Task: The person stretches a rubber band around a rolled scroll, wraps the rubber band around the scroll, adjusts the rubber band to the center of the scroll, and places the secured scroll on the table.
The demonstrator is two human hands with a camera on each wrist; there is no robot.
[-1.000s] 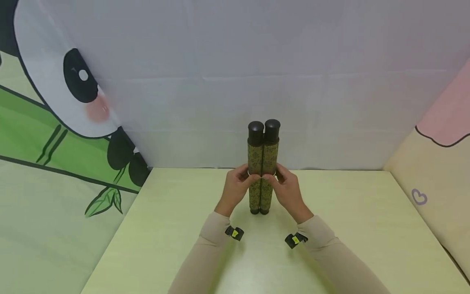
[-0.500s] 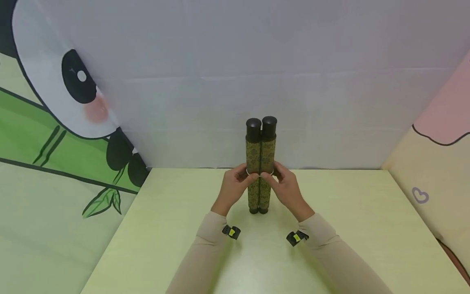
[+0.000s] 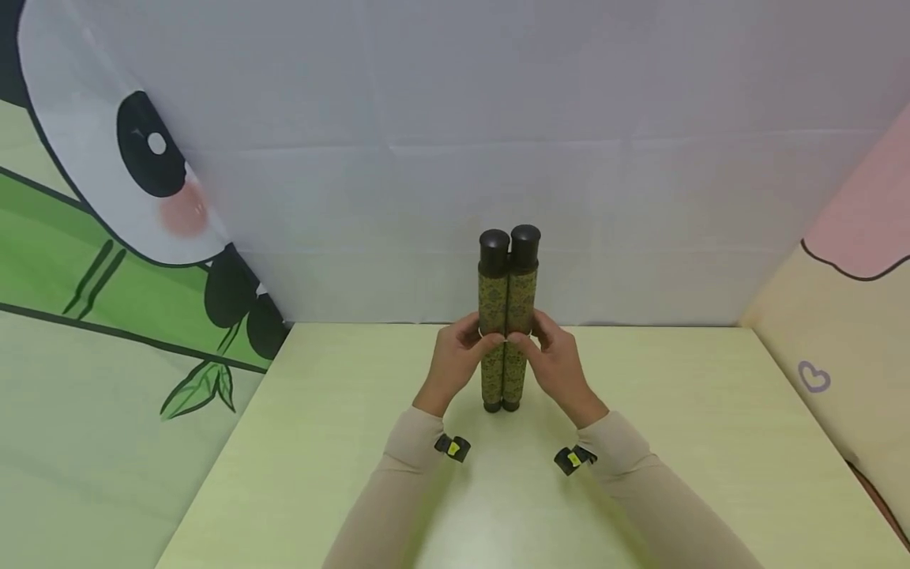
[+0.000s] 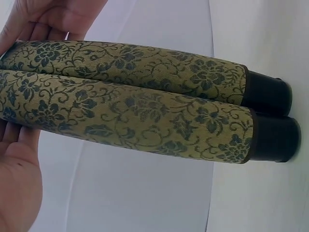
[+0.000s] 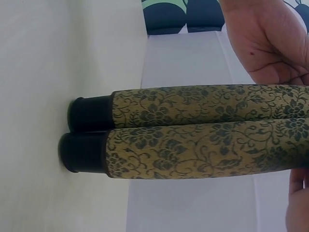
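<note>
A scroll [image 3: 493, 304], rolled into two tubes side by side, stands upright before me. Olive brocade with dark flowers covers both tubes, and black knobs [image 3: 524, 246] cap their ends. From the left side, my left hand [image 3: 455, 359] grips it around mid-height, thumb across the front. My right hand [image 3: 556, 362] mirrors this on the right, the two thumb tips almost meeting at the middle. A thin white band [image 3: 529, 333] shows under the fingers. In the wrist views the lower black ends [image 4: 275, 137] are at the tabletop; whether they touch it I cannot tell.
The pale yellow-green table [image 3: 682, 419] reaches a white cloth backdrop [image 3: 398, 197] behind the scroll. A printed cartoon cloth [image 3: 128, 284] hangs at the left, and a cream and pink one [image 3: 846, 332] at the right. Small black wrist devices [image 3: 574, 459] sit at both cuffs.
The hands keep the same grip on the scroll. It has shifted only very slightly in view, along with the background.
</note>
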